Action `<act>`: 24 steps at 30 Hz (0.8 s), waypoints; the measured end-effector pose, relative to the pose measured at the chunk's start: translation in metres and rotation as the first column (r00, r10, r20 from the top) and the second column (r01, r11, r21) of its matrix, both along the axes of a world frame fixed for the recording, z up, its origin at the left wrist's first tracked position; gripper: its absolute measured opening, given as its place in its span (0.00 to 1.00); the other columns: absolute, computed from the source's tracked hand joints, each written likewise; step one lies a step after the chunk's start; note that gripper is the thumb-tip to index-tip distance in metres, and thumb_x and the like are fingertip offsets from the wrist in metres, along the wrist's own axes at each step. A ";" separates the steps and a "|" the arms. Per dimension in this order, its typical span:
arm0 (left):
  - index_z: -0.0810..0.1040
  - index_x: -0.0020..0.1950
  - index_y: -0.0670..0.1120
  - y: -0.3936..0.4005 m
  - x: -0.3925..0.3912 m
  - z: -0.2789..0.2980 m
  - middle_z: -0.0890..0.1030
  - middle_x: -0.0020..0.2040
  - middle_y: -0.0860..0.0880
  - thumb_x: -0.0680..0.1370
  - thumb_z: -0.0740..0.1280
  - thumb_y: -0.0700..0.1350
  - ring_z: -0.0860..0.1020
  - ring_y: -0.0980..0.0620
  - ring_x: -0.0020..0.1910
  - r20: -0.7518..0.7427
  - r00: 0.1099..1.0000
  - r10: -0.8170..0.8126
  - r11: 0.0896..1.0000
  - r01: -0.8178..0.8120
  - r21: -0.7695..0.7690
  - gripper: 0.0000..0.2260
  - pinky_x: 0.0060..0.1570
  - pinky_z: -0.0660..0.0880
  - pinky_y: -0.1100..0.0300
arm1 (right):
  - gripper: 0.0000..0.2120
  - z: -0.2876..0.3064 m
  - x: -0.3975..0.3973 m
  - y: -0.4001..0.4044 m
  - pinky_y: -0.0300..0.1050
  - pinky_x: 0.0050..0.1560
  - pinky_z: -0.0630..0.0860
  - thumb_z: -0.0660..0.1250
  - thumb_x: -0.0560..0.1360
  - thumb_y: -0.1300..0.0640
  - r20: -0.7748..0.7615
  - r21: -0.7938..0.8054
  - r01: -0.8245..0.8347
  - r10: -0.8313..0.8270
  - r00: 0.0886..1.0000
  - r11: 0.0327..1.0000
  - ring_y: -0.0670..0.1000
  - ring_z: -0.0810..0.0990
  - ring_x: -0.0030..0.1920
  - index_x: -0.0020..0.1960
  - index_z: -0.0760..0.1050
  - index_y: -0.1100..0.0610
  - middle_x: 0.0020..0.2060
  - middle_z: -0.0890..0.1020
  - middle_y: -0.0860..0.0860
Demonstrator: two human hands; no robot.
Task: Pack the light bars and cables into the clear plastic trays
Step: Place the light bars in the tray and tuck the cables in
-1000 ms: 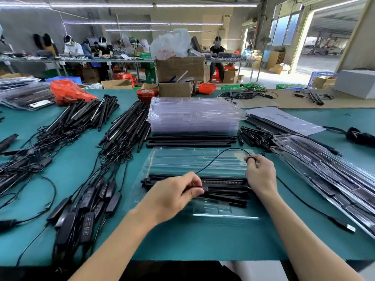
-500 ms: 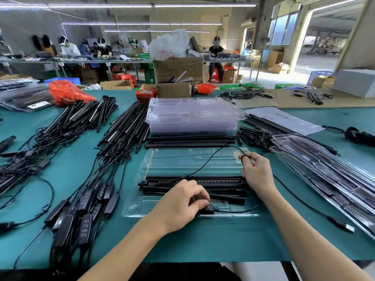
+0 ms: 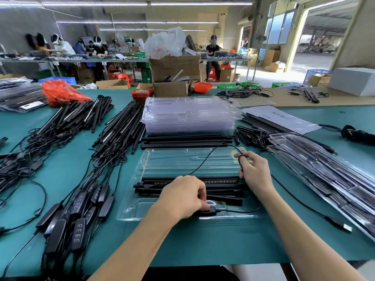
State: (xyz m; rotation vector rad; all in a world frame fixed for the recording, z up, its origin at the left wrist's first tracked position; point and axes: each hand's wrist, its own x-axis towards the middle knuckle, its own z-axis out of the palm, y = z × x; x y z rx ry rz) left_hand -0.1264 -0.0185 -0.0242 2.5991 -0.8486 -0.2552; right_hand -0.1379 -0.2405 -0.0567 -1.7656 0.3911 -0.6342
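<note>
An open clear plastic tray (image 3: pixel 162 163) lies on the green table in front of me. Black light bars (image 3: pixel 221 182) lie across its middle. My left hand (image 3: pixel 182 197) pinches the black inline controller (image 3: pixel 209 211) and presses it down at the tray's near compartment. My right hand (image 3: pixel 255 173) rests at the tray's right end, with the thin black cable (image 3: pixel 205 161) looped around a fingertip. That cable arcs over the tray's far half. A second run of cable trails right to a USB plug (image 3: pixel 345 227) on the table.
A stack of empty clear trays (image 3: pixel 190 114) stands beyond, with loose bars (image 3: pixel 186 141) before it. Piles of light bars with cables and controllers (image 3: pixel 67 209) fill the left side. Packed trays (image 3: pixel 328 179) lean at the right. Boxes and people are at far tables.
My left hand has drawn the controller from over the bars toward me, down to the tray's near compartment. My right hand has shifted slightly, keeping the cable loop.
</note>
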 end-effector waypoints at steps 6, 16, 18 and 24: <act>0.73 0.46 0.54 0.004 0.009 0.006 0.75 0.40 0.57 0.73 0.75 0.55 0.73 0.57 0.38 -0.106 0.989 -0.108 0.994 0.108 -0.001 0.12 0.39 0.70 0.58 | 0.18 0.003 -0.010 0.006 0.43 0.29 0.66 0.58 0.70 0.61 0.169 -0.088 -0.065 0.079 0.982 0.994 0.51 0.70 0.28 0.54 0.82 0.59 0.28 0.76 0.51; 0.80 0.55 0.56 -0.005 0.031 -0.012 0.81 0.46 0.57 0.77 0.73 0.49 0.78 0.59 0.41 -0.018 0.996 0.093 0.630 -0.072 -0.773 0.08 0.40 0.75 0.67 | 0.26 0.033 -0.007 0.039 0.41 0.47 0.78 0.72 0.73 0.67 -0.044 -0.430 -0.406 0.430 0.902 0.806 0.49 0.79 0.40 0.69 0.74 0.53 0.44 0.80 0.52; 0.81 0.50 0.54 -0.007 0.030 -0.022 0.83 0.42 0.58 0.78 0.73 0.47 0.77 0.60 0.37 -0.057 0.995 0.082 0.563 -0.094 -0.821 0.03 0.37 0.74 0.66 | 0.27 0.034 -0.008 0.045 0.47 0.49 0.77 0.72 0.72 0.70 -0.055 -0.380 -0.464 0.481 0.875 0.800 0.51 0.78 0.39 0.68 0.73 0.54 0.44 0.81 0.56; 0.83 0.44 0.52 -0.003 0.031 -0.037 0.80 0.33 0.57 0.74 0.75 0.44 0.74 0.60 0.31 -0.125 0.992 0.023 0.534 -0.118 -0.837 0.03 0.34 0.71 0.68 | 0.27 0.026 -0.008 0.041 0.49 0.49 0.77 0.74 0.70 0.74 -0.027 -0.170 -0.549 0.553 0.833 0.818 0.51 0.79 0.41 0.64 0.75 0.54 0.41 0.81 0.54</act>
